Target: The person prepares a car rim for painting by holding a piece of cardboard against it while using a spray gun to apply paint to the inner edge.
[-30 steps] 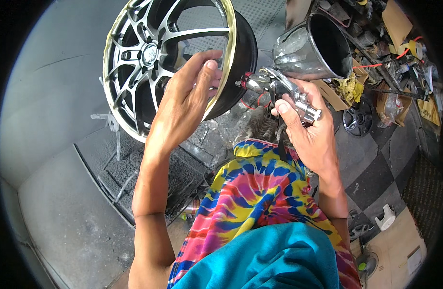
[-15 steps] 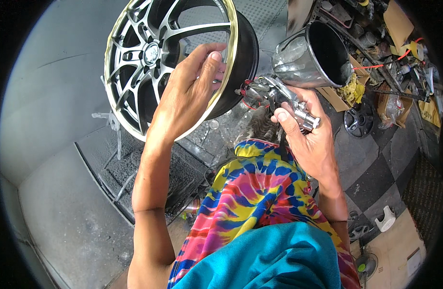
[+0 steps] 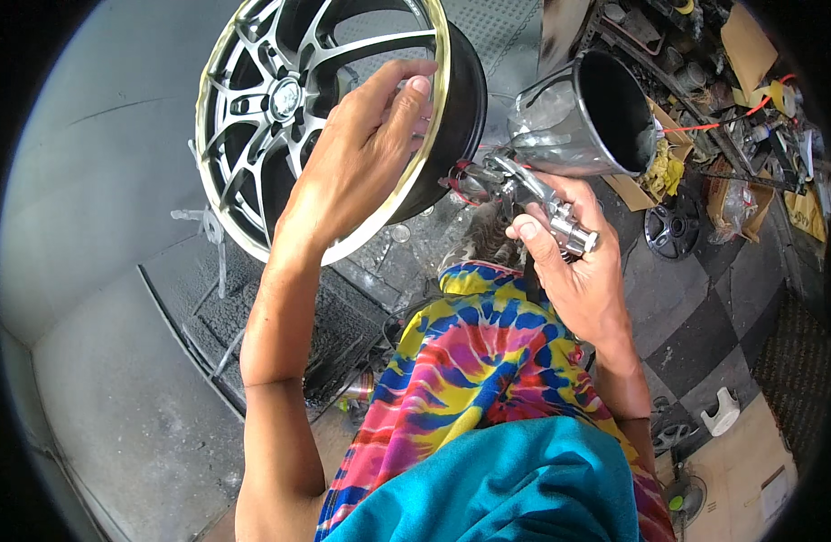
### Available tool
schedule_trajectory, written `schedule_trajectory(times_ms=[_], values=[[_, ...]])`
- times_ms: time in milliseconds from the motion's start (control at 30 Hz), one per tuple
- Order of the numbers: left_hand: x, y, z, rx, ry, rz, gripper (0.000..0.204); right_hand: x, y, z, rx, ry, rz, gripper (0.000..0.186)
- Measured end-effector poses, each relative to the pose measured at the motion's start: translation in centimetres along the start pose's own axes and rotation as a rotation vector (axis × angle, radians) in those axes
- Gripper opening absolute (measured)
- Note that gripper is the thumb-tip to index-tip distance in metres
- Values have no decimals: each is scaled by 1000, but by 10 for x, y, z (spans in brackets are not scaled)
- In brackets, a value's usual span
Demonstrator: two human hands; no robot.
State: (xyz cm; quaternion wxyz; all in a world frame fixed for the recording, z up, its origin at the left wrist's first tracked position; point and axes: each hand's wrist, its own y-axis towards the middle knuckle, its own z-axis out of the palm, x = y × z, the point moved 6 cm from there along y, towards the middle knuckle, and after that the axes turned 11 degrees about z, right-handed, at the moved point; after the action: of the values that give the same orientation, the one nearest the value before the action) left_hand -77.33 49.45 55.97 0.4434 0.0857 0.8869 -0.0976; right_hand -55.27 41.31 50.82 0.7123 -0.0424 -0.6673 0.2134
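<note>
- The silver-and-black, round spoked metal wheel (image 3: 284,101) was at upper left;
- your left hand (image 3: 366,135) was half-curled by its edge, contact unclear;
- your right hand (image 3: 580,248) gripped the shiny silver metal spray gun (image 3: 528,184); keeping it off the wheel seemed wise

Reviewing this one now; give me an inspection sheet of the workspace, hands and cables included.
Surface: grey, stained floor; checkered tiles at right.
Handled things: silver-and-black wheel with yellowish edge; metal spray gun.
Clutter: cardboard, crumpled yellow paper and mixed items, upper right.
Hands: left hand over the wheel's spokes, contact unclear; right hand grips the spray gun.
Cables: red-orange cord among the clutter.
Surroundings: grey wall at left; dark bucket near the spray gun.
</note>
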Motion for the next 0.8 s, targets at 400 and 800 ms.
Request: schedule_trajectory(times_ms=[400,800], values=[[-1,12,-1,5,6,22,49,7,18,-16,-136,19,-58,34],[2,20,-2,-80,-53,56,39,15,29,-27,-181,67,0,40]])
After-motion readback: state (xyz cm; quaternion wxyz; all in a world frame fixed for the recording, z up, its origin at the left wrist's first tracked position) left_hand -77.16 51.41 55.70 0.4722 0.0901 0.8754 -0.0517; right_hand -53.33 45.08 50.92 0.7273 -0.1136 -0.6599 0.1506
